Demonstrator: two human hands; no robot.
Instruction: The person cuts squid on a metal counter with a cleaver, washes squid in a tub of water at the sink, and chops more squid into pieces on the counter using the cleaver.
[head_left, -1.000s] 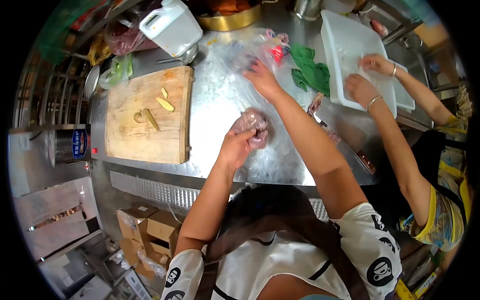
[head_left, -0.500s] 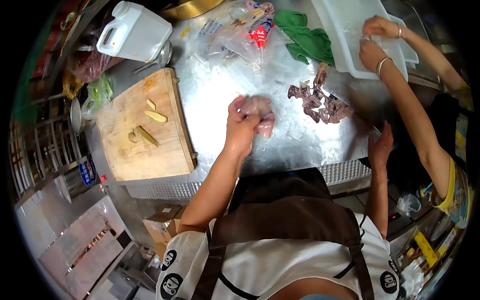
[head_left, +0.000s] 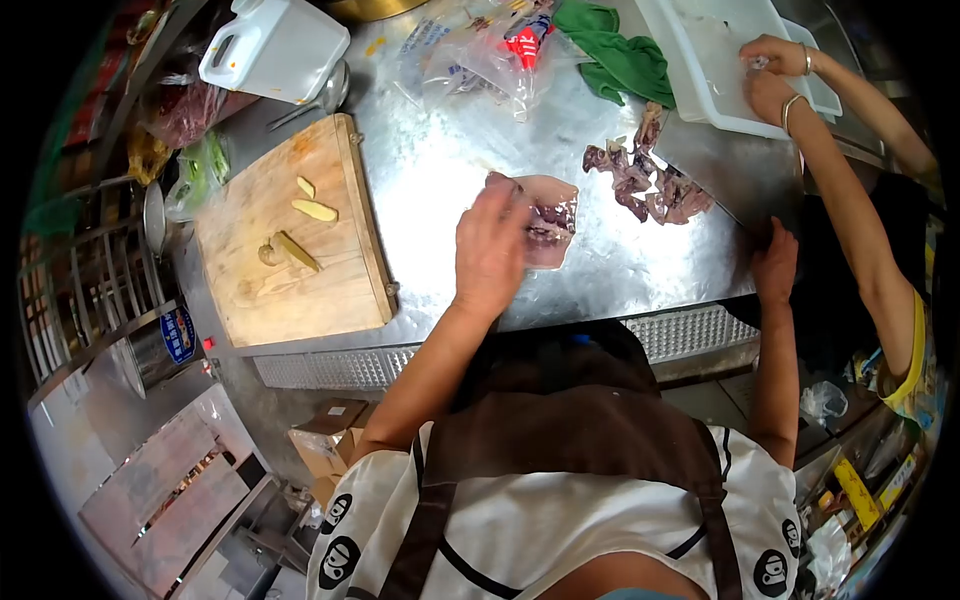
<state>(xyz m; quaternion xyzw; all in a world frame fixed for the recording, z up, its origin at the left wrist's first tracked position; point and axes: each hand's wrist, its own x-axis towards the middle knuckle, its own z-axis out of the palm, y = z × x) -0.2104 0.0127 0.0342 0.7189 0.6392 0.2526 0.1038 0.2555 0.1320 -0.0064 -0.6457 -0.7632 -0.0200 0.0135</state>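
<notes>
A flat piece of pale pink meat (head_left: 550,222) with a dark, speckled middle lies spread on the steel table. My left hand (head_left: 490,250) is over its left edge, fingers pointing away from me and smeared by motion, so their grip is unclear. On the right, my right hand (head_left: 775,262) is closed at the near end of a broad-bladed knife (head_left: 738,180); the handle is mostly hidden. The blade slants across the table beside a cluster of dark, purplish meat scraps (head_left: 640,185).
A wooden board (head_left: 290,270) with cut yellowish pieces is at left, a white jug (head_left: 285,50) behind it. Plastic bags (head_left: 480,65) and a green cloth (head_left: 625,55) lie at the back. Another person's hands (head_left: 775,80) work over a white tub (head_left: 690,60).
The meat, folded in my left hand before, now lies opened out with its dark side showing. My left hand has shifted over its left edge. The view has moved slightly.
</notes>
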